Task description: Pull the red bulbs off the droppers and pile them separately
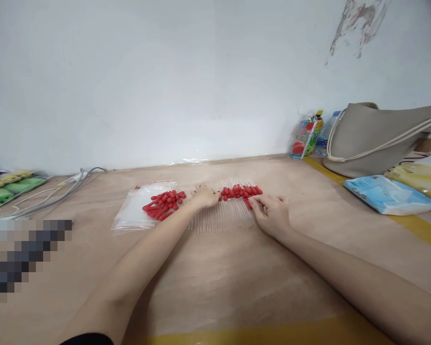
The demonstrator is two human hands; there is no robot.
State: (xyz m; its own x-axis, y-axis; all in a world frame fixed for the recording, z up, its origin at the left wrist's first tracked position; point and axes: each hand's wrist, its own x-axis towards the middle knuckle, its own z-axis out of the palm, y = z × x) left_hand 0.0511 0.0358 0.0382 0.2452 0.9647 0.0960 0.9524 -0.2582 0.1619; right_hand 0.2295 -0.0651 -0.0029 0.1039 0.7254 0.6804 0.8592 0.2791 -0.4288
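Note:
A row of small red drop-shaped pieces (237, 191) lies across a bed of thin clear sticks (219, 218). At the right end of this row, my right hand (273, 213) has thumb and fingertips pinched together on a red piece (249, 203). My left hand (204, 195) reaches to the row's left end, its fingers curled down beside the red pieces; what they hold, if anything, is hidden. Left of that hand, a loose pile of red pieces (163, 203) rests on clear zip bags (132, 211). My left forearm covers part of the sticks.
Drink bottles (307, 136) stand against the wall at the back right, beside a grey bag (369, 136). A blue-white packet (388, 194) lies in front of it. On the left are grey cables (70, 189) and green and yellow packaged items (12, 189). Brown paper (208, 278) covers the table.

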